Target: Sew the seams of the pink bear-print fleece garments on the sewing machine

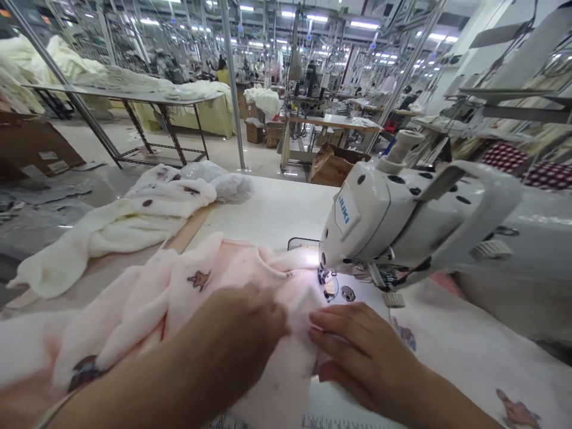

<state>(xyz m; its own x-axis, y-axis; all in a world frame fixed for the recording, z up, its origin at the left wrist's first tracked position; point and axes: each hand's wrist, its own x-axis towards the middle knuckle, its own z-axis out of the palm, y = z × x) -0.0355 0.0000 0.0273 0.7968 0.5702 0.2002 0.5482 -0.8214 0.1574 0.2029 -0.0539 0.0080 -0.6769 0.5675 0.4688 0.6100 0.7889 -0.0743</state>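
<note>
A pale pink fleece garment [232,280] with small printed figures lies bunched on the white sewing table [268,208], and its edge runs up to the foot of a white JUKI sewing machine [393,220]. My left hand [241,322] presses into the folds, gripping the fleece just before the presser foot [324,277]. Close to the machine, my right hand [361,351] holds a fold of the same fleece between its fingers. A white printed fabric [473,351] spreads out to the right, beneath the machine's arm.
A cream fleece garment [120,220] lies on the table's left side, beside a wooden strip [187,226]. Steel poles, long tables with cream cloth, cardboard boxes [333,165] and a distant person [222,72] fill the workshop behind.
</note>
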